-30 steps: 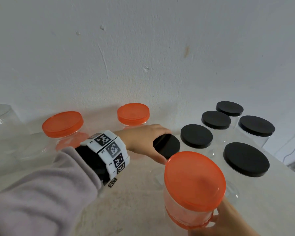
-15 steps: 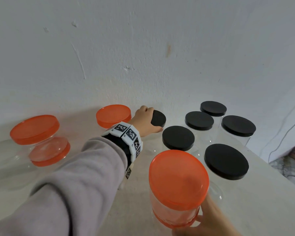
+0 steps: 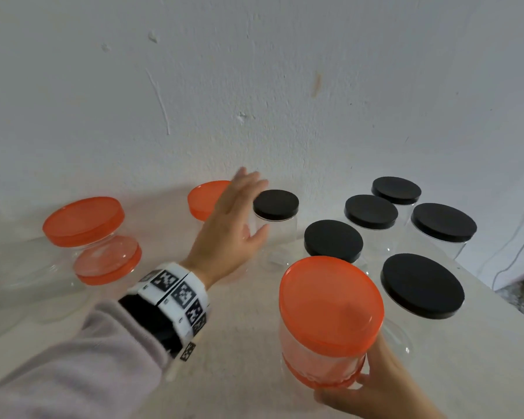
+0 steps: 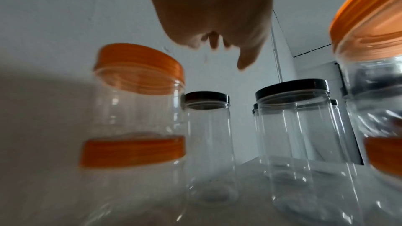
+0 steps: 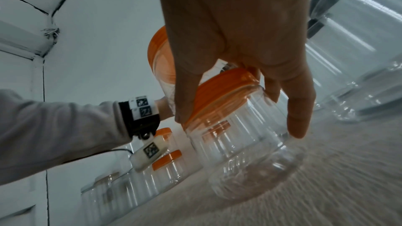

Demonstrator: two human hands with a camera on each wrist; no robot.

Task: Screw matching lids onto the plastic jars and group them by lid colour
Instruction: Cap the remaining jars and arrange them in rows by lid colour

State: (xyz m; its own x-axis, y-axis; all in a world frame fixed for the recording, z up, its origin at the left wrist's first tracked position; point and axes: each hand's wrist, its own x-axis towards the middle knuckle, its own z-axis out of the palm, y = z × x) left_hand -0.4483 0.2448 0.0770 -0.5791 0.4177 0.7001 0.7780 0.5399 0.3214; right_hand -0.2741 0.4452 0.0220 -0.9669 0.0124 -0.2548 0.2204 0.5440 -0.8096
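Note:
My left hand point(image 3: 238, 216) hovers open with fingers spread, just left of a small black-lidded jar point(image 3: 276, 204) standing near the wall; whether the thumb touches it is unclear. In the left wrist view the hand point(image 4: 217, 37) hangs above that jar point(image 4: 206, 100). My right hand point(image 3: 375, 388) grips a stack of orange-lidded jars point(image 3: 330, 309) at the front. Its fingers point(image 5: 298, 118) curl round the lower orange lid point(image 5: 222, 90). Several black-lidded jars point(image 3: 422, 285) stand grouped at the right. Orange-lidded jars point(image 3: 84, 220) stand at the left, with another orange-lidded jar point(image 3: 206, 199) behind my left hand.
The white table point(image 3: 248, 328) meets a plaster wall at the back. Its right edge point(image 3: 496, 300) runs close to the black-lidded group. Clear jars with no visible lids point(image 3: 3, 267) crowd the far left. Bare table lies between my two arms.
My left hand carried the small black-lidded jar back toward the wall, let go of it and opened. My right hand kept its hold on the orange-lidded jars.

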